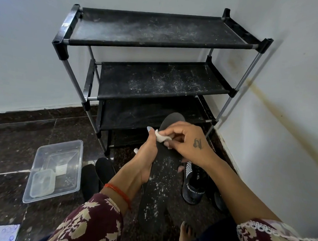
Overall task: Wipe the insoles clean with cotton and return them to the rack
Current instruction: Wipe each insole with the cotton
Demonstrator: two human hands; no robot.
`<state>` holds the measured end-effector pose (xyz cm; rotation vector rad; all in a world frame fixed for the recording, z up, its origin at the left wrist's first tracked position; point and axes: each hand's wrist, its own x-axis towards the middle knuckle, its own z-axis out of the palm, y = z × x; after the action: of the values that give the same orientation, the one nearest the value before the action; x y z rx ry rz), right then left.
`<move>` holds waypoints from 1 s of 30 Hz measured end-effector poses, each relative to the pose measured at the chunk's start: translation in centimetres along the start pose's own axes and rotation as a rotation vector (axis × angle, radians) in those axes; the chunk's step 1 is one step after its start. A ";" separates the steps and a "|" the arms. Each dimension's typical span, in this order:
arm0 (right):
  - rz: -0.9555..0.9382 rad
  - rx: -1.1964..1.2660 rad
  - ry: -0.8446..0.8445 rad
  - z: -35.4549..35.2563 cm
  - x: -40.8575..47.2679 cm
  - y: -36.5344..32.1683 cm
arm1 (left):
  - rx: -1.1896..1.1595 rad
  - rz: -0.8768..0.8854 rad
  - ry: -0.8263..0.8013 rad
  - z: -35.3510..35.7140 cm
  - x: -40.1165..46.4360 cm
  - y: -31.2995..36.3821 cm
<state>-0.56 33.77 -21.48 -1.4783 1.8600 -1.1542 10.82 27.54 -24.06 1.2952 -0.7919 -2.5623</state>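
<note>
Pinching a cotton wad (163, 138) against the dusty insole (157, 184), the right hand (186, 143) is working near its toe | left hand (145, 156) is gripping the insole's edge, fingers curled | two more insoles (97, 174) are lying on dark stone floor (17, 141) | dusty black rack (156, 80) is standing in a white-walled corner.

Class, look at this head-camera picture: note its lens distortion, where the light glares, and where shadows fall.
Head view: the wide-angle lens bows the rack posts outward and bends the wall edges; the glossy floor shows pale streaks of glare; the rack casts a soft shadow on the right wall; the insole and both hands look sharp.
</note>
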 end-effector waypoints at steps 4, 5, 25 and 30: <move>0.039 -0.068 -0.213 -1.3 -0.4 0.0 | -0.063 -0.023 -0.023 0.0 -0.2 0.4; 0.069 -0.095 -0.224 -1.6 -0.4 0.3 | -0.061 -0.023 -0.020 0.0 -0.3 0.4; 0.087 0.039 -0.205 -0.5 -1.0 -0.3 | 0.060 0.060 0.109 0.1 -0.2 0.6; 0.013 -0.320 -0.060 -1.9 -0.7 1.4 | -0.093 0.010 0.063 0.2 -0.5 0.6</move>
<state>-2.63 35.11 -21.77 -1.6464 2.0804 -0.8226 10.90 27.32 -23.28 1.3324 -0.6573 -2.5053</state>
